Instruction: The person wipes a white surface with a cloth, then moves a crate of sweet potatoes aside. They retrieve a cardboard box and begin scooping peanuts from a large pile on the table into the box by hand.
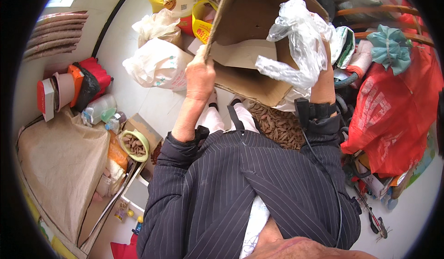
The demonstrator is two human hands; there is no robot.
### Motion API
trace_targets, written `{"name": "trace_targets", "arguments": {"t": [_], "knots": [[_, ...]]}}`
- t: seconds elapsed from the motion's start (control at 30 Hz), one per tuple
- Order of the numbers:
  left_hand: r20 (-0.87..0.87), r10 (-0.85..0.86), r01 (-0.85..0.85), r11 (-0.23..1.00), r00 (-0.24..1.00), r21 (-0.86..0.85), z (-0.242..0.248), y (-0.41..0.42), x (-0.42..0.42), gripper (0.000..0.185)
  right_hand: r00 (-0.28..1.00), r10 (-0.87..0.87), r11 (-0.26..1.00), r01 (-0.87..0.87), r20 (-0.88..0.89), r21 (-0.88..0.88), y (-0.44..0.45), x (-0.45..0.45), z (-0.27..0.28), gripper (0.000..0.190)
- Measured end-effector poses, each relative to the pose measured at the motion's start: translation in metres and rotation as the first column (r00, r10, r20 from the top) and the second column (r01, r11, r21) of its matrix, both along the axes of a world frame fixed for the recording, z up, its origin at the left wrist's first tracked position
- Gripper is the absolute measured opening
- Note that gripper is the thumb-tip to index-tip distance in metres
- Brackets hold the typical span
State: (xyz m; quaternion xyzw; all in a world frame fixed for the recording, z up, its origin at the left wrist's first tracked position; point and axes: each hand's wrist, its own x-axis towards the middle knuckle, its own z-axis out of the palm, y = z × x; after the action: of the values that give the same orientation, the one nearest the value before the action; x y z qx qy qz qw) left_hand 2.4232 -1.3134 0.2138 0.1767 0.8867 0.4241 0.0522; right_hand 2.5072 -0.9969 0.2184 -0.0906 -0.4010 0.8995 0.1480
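Observation:
My left hand [200, 73] grips the left edge of an open cardboard box [255, 2], which is tilted with its inside facing me. A pale cardboard flap [244, 52] shows inside it. On the box's right side, crumpled clear plastic bags [305, 47] cover most of my right hand [326, 47]. Its fingers are hidden, so whether they hold the plastic or the box edge cannot be told. Below the box, many brown, dried-looking pods or tubers [277, 125] lie spread by my legs.
Filled plastic bags [159, 64] stand on the floor beyond my left hand. A yellow-green bowl [146, 144] of brown pieces sits at left, near a beige cloth-covered surface [62, 165]. To the right, a large red bag [392, 109] hangs beside a wooden rack [381, 35].

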Motion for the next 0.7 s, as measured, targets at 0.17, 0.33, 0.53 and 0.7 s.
{"name": "trace_targets", "arguments": {"t": [0.17, 0.33, 0.53, 0.7], "knots": [[-0.043, -0.001, 0.0, 1.0, 0.999, -0.027, 0.003, -0.02, -0.014, 0.031, 0.98, -0.197, 0.972, 0.194, -0.01, -0.133, 0.048, 0.055, -0.007, 0.036], [0.063, 0.071, -0.071, 0.997, 0.996, -0.008, -0.004, -0.033, -0.022, 0.029, 0.889, -0.457, 0.88, 0.451, -0.011, -0.149, 0.113, 0.101, -0.019, 0.038], [0.076, 0.124, -0.123, 0.992, 0.989, -0.029, -0.007, -0.047, -0.031, 0.03, 0.705, -0.708, 0.706, 0.708, 0.027, 0.028, 0.162, 0.135, -0.054, 0.042], [0.12, 0.185, -0.174, 0.98, 0.975, -0.099, -0.007, -0.052, -0.026, 0.029, 0.087, -0.985, -0.117, 0.282, -0.146, 0.952, 0.168, 0.136, -0.115, 0.034]]}}
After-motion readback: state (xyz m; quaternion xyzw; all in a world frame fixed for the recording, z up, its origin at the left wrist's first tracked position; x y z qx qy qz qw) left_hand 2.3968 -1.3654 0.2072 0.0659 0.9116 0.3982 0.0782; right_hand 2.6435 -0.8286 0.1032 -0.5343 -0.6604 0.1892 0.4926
